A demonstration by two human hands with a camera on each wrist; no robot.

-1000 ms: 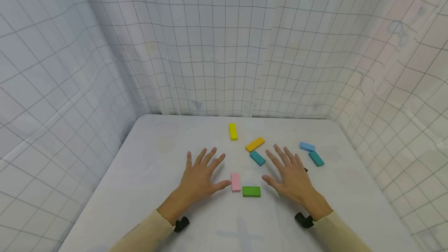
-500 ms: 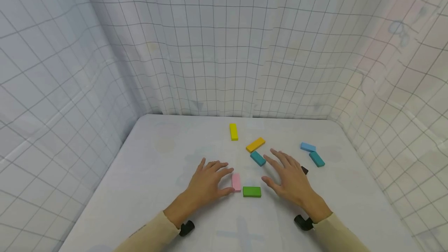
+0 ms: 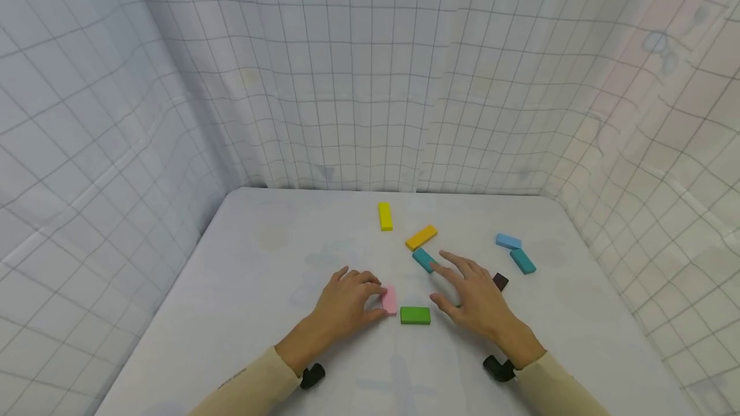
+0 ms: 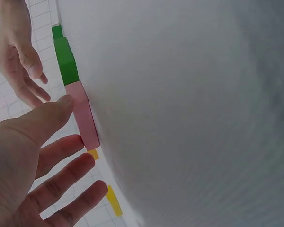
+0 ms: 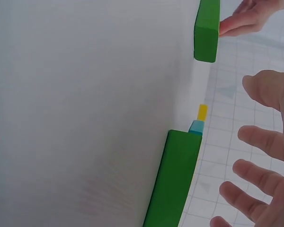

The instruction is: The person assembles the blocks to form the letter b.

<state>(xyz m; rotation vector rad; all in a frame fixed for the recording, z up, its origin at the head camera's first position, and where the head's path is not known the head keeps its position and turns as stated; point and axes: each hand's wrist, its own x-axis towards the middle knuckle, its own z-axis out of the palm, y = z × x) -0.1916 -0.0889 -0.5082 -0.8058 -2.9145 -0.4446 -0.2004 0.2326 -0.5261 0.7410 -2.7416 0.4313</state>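
My left hand (image 3: 342,305) is at a pink block (image 3: 390,300), thumb and index finger spread along it. The left wrist view shows thumb and index fingertips at the block (image 4: 85,118); whether they touch it is unclear. Just right of it lies a green block (image 3: 415,316). My right hand (image 3: 476,297) hovers with parted, slightly bent fingers and holds nothing. Beneath it is a second green block (image 5: 173,179), mostly hidden in the head view. A teal block (image 3: 423,260) lies by the right index fingertip, and a dark brown block (image 3: 500,282) shows beyond the hand.
Farther back on the white table (image 3: 260,230) lie a yellow block (image 3: 385,216) and an orange block (image 3: 421,237). Toward the right, a light blue block (image 3: 509,241) sits against another teal block (image 3: 523,261). Checked white curtains (image 3: 370,82) enclose the back and sides.
My left hand has moved right and its fingers have bent in toward the pink block. The right hand has lowered slightly, baring more of the dark brown block. The blocks lie as before.
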